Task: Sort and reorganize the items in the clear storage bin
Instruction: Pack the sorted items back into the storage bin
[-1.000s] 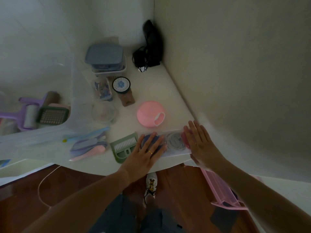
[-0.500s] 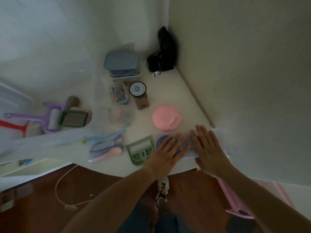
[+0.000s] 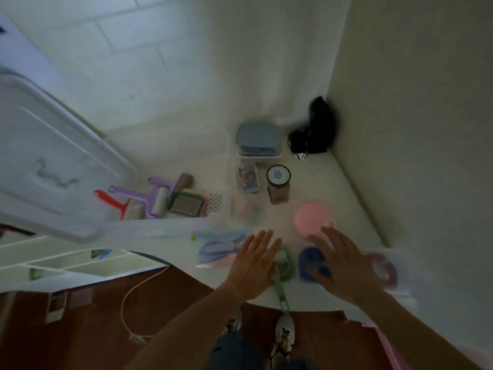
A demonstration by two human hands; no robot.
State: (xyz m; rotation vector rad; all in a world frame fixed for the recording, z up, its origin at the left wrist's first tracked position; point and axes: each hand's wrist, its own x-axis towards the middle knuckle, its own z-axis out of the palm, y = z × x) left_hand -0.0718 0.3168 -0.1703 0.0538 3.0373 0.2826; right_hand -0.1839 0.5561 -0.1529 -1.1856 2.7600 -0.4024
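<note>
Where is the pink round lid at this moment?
In the head view the pink lid lies on the white table, right of centre, just beyond the right hand and in front of the brown jar.

Both my bare forearms reach forward and up from the bottom edge of the view, the left one running in from lower left, the right one from lower right. My left hand point(image 3: 254, 265) is flat, palm down, its fingers point(image 3: 262, 243) straight and only slightly spread, pointing away from me; a thin gold ring sits on one of them. My right hand point(image 3: 342, 265) is also palm down, its fingers point(image 3: 330, 237) extended and fanned wider, angled a little toward the left hand. The two hands lie side by side, near each other but not touching. Neither one curls round anything. Motion blur softens the right hand's outline.
</note>
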